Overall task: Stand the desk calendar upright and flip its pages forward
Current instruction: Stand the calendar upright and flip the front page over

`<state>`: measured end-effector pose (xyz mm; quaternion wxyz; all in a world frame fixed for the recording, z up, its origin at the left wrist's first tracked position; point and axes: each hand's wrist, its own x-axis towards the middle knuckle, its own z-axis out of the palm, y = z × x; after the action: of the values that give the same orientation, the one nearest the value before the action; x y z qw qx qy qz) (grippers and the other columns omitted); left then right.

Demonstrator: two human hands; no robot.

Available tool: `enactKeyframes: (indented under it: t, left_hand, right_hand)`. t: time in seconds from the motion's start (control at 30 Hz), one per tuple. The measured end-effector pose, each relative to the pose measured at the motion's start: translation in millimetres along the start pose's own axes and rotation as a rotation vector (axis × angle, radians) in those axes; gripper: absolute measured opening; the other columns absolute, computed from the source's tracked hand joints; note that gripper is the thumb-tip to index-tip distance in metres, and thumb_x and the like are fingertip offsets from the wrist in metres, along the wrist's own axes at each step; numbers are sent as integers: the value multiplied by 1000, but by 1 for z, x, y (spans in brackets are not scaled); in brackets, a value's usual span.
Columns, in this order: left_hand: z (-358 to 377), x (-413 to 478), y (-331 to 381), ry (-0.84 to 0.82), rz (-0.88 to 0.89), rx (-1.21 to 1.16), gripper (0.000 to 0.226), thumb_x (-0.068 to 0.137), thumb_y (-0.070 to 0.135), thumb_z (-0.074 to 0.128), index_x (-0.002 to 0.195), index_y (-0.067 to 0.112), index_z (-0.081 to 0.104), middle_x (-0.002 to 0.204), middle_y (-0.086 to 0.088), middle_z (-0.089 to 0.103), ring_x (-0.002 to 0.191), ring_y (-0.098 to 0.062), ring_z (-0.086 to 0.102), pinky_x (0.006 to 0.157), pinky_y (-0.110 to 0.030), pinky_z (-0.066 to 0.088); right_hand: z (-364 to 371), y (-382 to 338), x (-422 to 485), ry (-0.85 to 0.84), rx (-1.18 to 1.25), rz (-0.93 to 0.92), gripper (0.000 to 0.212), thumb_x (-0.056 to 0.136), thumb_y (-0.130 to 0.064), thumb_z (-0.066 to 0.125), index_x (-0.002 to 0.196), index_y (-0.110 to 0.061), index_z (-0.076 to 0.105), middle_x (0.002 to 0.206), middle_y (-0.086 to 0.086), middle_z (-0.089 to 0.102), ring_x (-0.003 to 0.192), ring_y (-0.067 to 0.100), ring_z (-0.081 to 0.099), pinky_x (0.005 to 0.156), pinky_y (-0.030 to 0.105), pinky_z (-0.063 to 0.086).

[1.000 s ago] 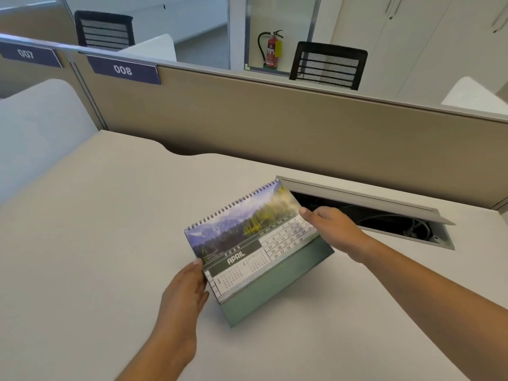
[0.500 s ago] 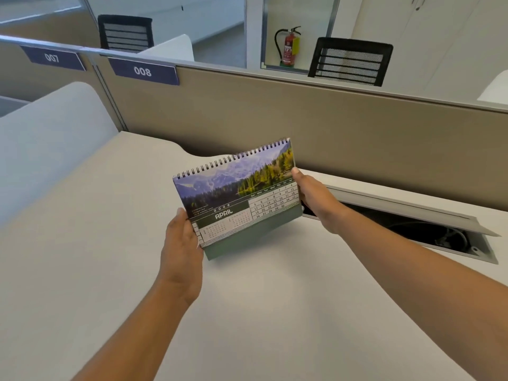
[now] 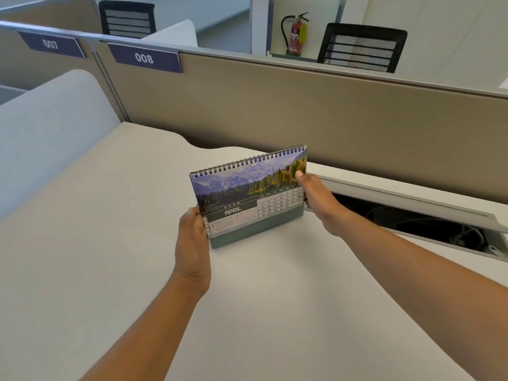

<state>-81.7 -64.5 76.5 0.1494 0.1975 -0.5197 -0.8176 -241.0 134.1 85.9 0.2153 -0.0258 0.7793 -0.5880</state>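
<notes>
The person's left hand [image 3: 192, 237] and right hand [image 3: 316, 196] each grip one side edge of the green spiral-bound card desk calendar [image 3: 251, 196], steadying it upright on the pale grey table [image 3: 110, 243], probably so its base settles before flipping.

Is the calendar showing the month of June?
No, the calendar, held at its sides by the left hand and the right hand, shows APRIL on its front page.

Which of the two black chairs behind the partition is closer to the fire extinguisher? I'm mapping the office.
The right-hand chair, just beside the fire extinguisher; the other chair stands far left, above the 008 sign.
</notes>
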Motion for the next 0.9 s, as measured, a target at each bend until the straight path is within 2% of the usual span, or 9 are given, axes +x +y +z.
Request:
enactKeyframes:
  t: [0.13, 0.23, 0.3, 0.4, 0.47, 0.6, 0.7, 0.83, 0.9]
  left_hand:
    - [2, -2, -1, 27, 9, 78, 54, 97, 49, 38, 133, 12, 52, 134, -9, 65, 127, -24, 55, 113, -48, 34]
    - [3, -7, -7, 20, -5, 174, 57, 92, 58, 39, 142, 32, 45, 142, 4, 58, 133, -15, 47, 111, -39, 30]
    - [5, -11, -11, 19, -66, 230, 62, 90, 60, 40, 149, 45, 28, 155, 14, 39, 143, -9, 31, 109, -34, 21]
    - [9, -21, -16, 47, -158, 257, 69, 92, 60, 45, 150, 55, 9, 150, 26, 27, 133, -2, 23, 103, -33, 18]
    - [12, -27, -18, 61, -178, 245, 67, 93, 57, 47, 149, 56, 10, 144, 26, 28, 126, -1, 24, 101, -32, 19]
    - [16, -37, -14, 85, -171, 236, 60, 94, 56, 47, 148, 53, 22, 155, 21, 31, 127, -3, 28, 101, -33, 23]
    - [18, -43, -7, 134, -144, 217, 54, 96, 49, 49, 147, 45, 34, 151, 17, 40, 127, -4, 35, 100, -32, 26]
    - [17, -50, 2, 219, -114, 214, 31, 97, 41, 53, 127, 37, 51, 128, 12, 58, 113, -6, 51, 93, -28, 33]
    - [14, -52, 6, 239, -120, 218, 16, 97, 38, 53, 111, 35, 59, 109, 12, 69, 102, -2, 57, 81, -24, 40]
  right_hand:
    - [3, 6, -2, 22, -64, -6, 43, 92, -33, 57, 133, -23, 45, 125, -1, 63, 116, 20, 55, 93, 34, 37]
    - [6, 11, -9, 17, -85, -29, 43, 92, -19, 60, 133, -23, 46, 128, 1, 64, 118, 21, 57, 94, 31, 40]
    - [7, 12, -15, 16, -81, -32, 44, 92, -17, 60, 133, -25, 46, 127, 0, 64, 118, 19, 57, 93, 30, 40]
    - [6, 11, -21, 30, -81, -44, 46, 92, -17, 61, 134, -25, 46, 125, -3, 64, 116, 18, 58, 90, 29, 41]
    - [5, 9, -23, 37, -90, -51, 47, 92, -16, 61, 136, -23, 46, 125, -3, 64, 115, 18, 58, 89, 29, 41]
    - [0, 1, -25, 35, -102, -64, 47, 93, -15, 59, 137, -22, 48, 128, -1, 65, 115, 19, 58, 92, 32, 43]
    - [-2, -3, -26, 40, -104, -73, 45, 92, -18, 59, 136, -23, 51, 128, 0, 65, 116, 20, 58, 96, 34, 43]
    - [-2, -8, -30, 53, -60, -56, 36, 94, -39, 56, 128, -27, 58, 120, -7, 68, 115, 15, 58, 90, 32, 38]
    - [-3, -13, -33, 65, 10, -15, 33, 94, -54, 48, 111, -33, 67, 108, -12, 72, 110, 11, 60, 87, 31, 41]
